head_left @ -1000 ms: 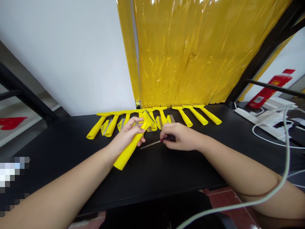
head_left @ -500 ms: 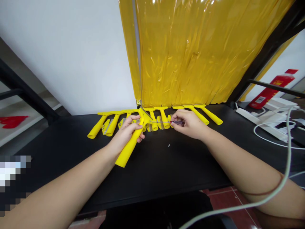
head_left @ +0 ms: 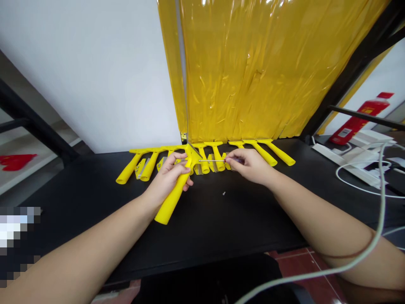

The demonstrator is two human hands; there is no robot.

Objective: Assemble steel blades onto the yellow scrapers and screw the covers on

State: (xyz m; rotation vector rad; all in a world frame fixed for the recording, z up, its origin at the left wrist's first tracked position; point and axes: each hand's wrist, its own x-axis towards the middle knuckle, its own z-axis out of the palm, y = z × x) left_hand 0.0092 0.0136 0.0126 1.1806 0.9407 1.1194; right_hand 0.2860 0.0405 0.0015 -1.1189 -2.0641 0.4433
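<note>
- Black table [head_left: 253, 228]: its front edge runs below both hands, with room for moving between that edge and the held handle.
- Yellow plastic sheet [head_left: 253, 63] and white panel [head_left: 104, 63]: these close off the table's back edge.
- White cable [head_left: 316, 275]: it loops across the right forearm in the view, narrowing the room on that side.
- Row of yellow handles [head_left: 218, 153]: they lie along the back edge, close behind both hands, some with metal-edged pieces between them.
- Red bottle [head_left: 360, 118]: far right, tilted in the view, well apart from the hands.
- Held yellow handle [head_left: 172, 198]: raised before the row, slanting, its wide end toward the front edge, its flared head at the top.
- Left hand [head_left: 171, 173]: gripping that handle just below the head.
- Right hand [head_left: 248, 164]: fingers closed around a screwdriver [head_left: 215, 161], whose shaft points left, its tip at a small metal spot on the head.
- Small pale piece, perhaps a screw [head_left: 224, 193]: on the table, between the forearms, well inside the front edge.
</note>
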